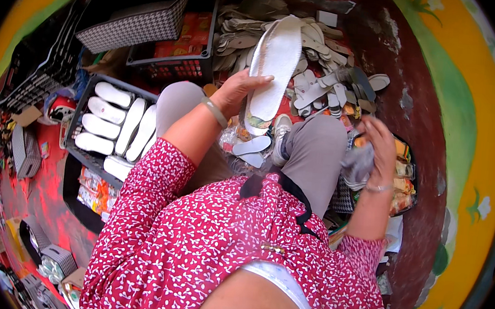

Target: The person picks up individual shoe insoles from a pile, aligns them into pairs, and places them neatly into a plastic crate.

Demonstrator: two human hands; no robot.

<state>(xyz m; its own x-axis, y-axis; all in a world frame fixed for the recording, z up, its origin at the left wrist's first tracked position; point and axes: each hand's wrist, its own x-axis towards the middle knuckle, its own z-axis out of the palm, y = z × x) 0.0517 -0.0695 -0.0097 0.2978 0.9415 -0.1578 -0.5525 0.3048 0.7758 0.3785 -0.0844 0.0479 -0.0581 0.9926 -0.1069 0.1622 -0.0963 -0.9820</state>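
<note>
My left hand grips a pair of white insoles by their edge, thumb on the top one. They stand nearly upright over the space between my knees, one lying behind the other. My right hand is raised beside my right knee, its fingers bent and a little blurred. Against its palm hangs a crumpled grey cloth, smeared by motion. Two light grey insoles lie near my shoe, below the held pair.
A large pile of loose insoles lies ahead, with smaller pieces to its right. At my left is a dark crate of white insoles. A black crate and a checked basket stand behind it. Food packets fill a container at right.
</note>
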